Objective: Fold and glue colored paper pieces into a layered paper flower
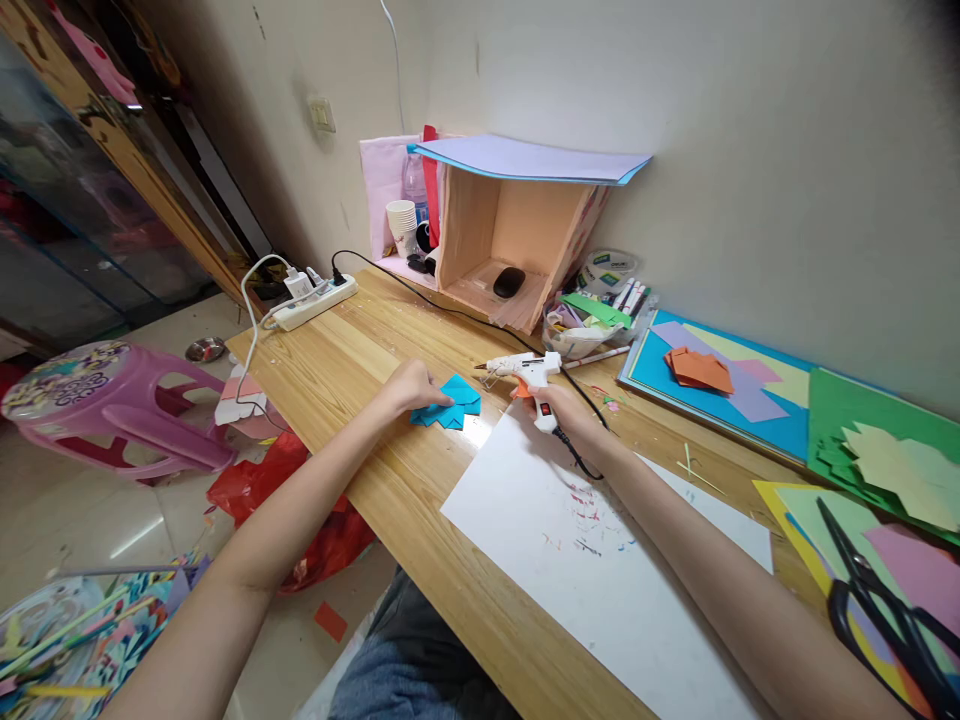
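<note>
Landmark: one large white rectangular paper sheet (pixel 525 530), laid flat on the pale wood-grain counter (pixel 360 350).

Item: one folded bright-blue paper piece with pointed edges (pixel 459 400), on the bare counter just left of the sheet's far corner; longer side to side.

Item: one white plastic glue gun with an orange trigger (pixel 534 372), held above that same corner of the sheet, barrel lengthwise toward the left.

Left hand (pixel 414 388): left of the sheet, the nearer of the two; fingers pinching the blue piece's left edge, thumb on top, grip underneath hidden from me.

Right hand (pixel 570 422): over the sheet's far edge, fingers wrapped round the gun's handle; whether the trigger is pressed, I cannot tell.

Key relation: the blue piece lies directly under the left thumb, and left of the right-hand fingers, with the nozzle pointing its way, near but apart.

Also noted: one stack of orange paper cut-outs (pixel 697 370), beyond the sheet to the right; one pair of black-handled scissors (pixel 870 580), right of the sheet.
</note>
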The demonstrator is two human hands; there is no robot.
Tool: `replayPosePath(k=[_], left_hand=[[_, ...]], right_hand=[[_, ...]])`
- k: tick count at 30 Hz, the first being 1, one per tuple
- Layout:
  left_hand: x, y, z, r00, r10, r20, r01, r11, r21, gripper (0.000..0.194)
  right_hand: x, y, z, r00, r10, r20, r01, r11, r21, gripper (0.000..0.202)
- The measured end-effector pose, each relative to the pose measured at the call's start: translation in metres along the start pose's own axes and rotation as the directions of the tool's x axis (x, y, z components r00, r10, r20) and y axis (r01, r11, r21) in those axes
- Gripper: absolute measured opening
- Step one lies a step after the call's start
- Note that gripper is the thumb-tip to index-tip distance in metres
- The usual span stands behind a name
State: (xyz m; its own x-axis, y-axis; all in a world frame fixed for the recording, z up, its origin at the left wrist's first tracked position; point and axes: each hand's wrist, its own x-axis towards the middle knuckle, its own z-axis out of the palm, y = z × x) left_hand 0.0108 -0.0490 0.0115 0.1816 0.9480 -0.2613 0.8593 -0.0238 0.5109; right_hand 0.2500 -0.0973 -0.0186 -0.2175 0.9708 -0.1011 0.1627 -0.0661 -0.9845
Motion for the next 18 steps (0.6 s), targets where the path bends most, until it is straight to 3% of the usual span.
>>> replayPosePath(k=[9,14,16,18], left_hand=[[0.002,0.005,-0.005,0.997,-0.013,0.08,0.012,1.0,0.017,0.029],[-0.001,-0.004,-0.013,0.987,0.006,0.16,0.026,0.981,-0.192,0.021],[-0.002,-0.012,-0.016,0.994,0.037,0.102,-0.013,0.975,-0.22,0.027],[-0.001,-0.02,-0.018,0.993,0.11,-0.031,-0.113,0.98,-0.166,0.039]], right_hand=[[0.002,0.004,-0.002,1.0,-0.005,0.015,0.005,1.0,-0.007,0.033],[-0.002,0.0,0.002,0.999,-0.034,-0.026,0.033,0.999,-0.01,0.031],[-0.002,-0.001,0.004,0.997,-0.035,-0.062,0.034,0.999,-0.008,0.031],[0.0,-0.002,0.006,0.995,-0.044,-0.086,0.04,0.998,-0.043,0.03]])
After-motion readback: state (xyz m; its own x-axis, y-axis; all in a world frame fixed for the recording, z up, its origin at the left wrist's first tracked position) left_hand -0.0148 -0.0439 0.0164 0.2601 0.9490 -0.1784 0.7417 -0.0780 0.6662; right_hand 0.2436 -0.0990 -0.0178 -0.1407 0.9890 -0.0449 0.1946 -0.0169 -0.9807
